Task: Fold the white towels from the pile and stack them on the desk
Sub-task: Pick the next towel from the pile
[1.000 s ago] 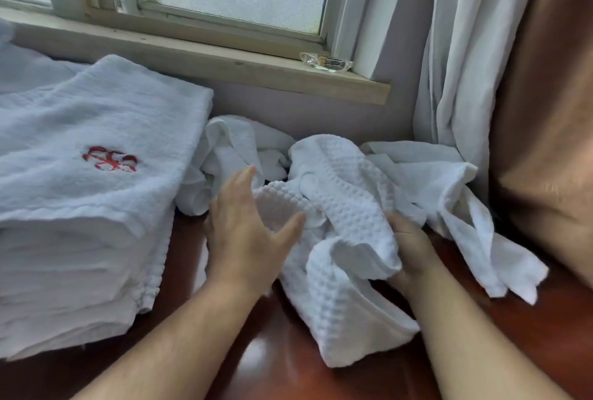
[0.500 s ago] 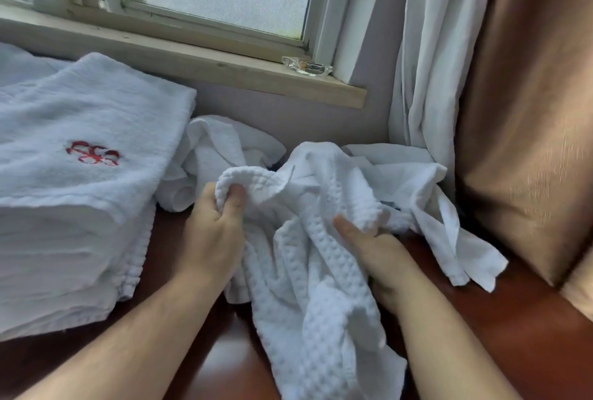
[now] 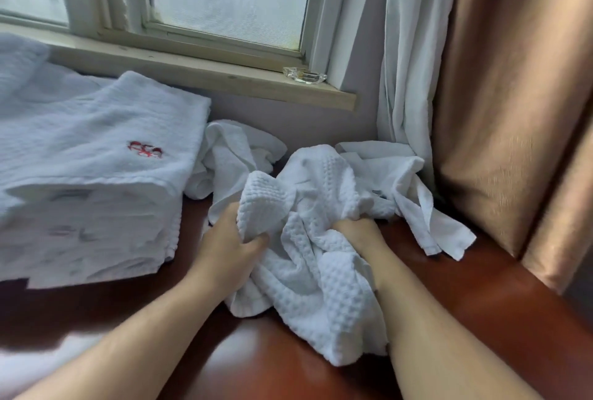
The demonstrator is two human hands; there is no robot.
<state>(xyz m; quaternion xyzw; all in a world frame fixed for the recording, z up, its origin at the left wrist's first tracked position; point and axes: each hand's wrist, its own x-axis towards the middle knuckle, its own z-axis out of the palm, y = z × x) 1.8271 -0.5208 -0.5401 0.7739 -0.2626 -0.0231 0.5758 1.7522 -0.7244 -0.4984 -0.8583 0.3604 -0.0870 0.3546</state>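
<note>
head view, towel in hand: a crumpled waffle-weave towel sits bunched between both hands on the reddish-brown desk, right in front of the person.
head view, left hand: the left hand has its fingers and thumb curled round a wad of the waffle cloth, clamped on its upper left part.
head view, right hand: the right hand is mostly buried in the folds, fingers dug into the fabric from the right. Looks like it's gripping, but the fingertips are hidden.
head view, the key relation: the towel has no clear long axis yet, it's just a lump that trails down toward the near edge of the desk. Both hands are on it, left and right of the bunch, so my guess is the next thing is to pull them apart sideways and find an edge.
head view, the pile: the rest of the unfolded towels lie just behind, against the wall under the window sill.
head view, the stack: folded towels with a red embroidered logo sit to the left, near the left hand but not touching it.
head view, what changed: compared with half a second ago the right hand has gone deeper into the cloth, its thumb no longer showing, and the left hand has regripped lower.
</note>
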